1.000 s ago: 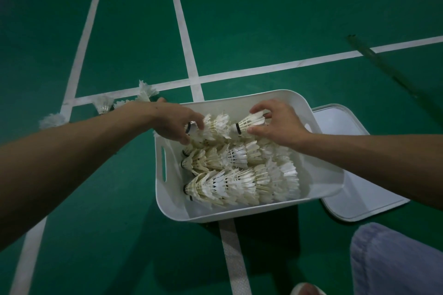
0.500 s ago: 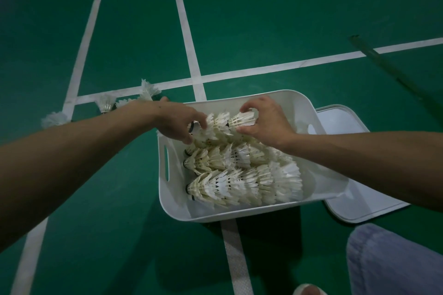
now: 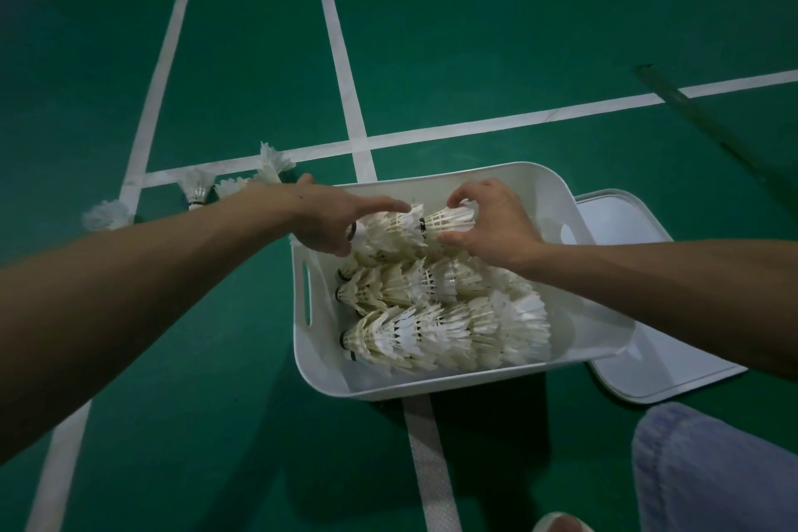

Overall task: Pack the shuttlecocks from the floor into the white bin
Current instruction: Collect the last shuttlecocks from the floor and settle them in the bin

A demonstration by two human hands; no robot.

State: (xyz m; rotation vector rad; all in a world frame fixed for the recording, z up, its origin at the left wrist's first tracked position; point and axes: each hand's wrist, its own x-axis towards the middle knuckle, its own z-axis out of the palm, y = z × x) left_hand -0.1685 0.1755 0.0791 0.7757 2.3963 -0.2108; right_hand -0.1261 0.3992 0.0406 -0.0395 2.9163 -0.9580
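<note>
Four loose shuttlecocks (image 3: pixel 196 188) lie on the green floor (image 3: pixel 475 35) at the left, frayed white feather cones beside the painted court lines, outside the bin. The left hand (image 3: pixel 332 225) curls round the cork end of the far row (image 3: pixel 388 229), its forefinger laid straight along the feathers. One white bin (image 3: pixel 432 384), smooth plastic with rounded corners and a slot handle, holds three rows of nested shuttlecocks lying on their sides: the far row, a middle row (image 3: pixel 410 285) and a near row (image 3: pixel 444 333). The right hand (image 3: pixel 492 225) pinches the feather skirt of the last shuttlecock (image 3: pixel 449 220) in the far row between thumb and curled fingers. One flat white lid (image 3: pixel 647 359) lies against the bin's right side. One knee (image 3: pixel 712 466) in pale ribbed cloth shows at the lower right
</note>
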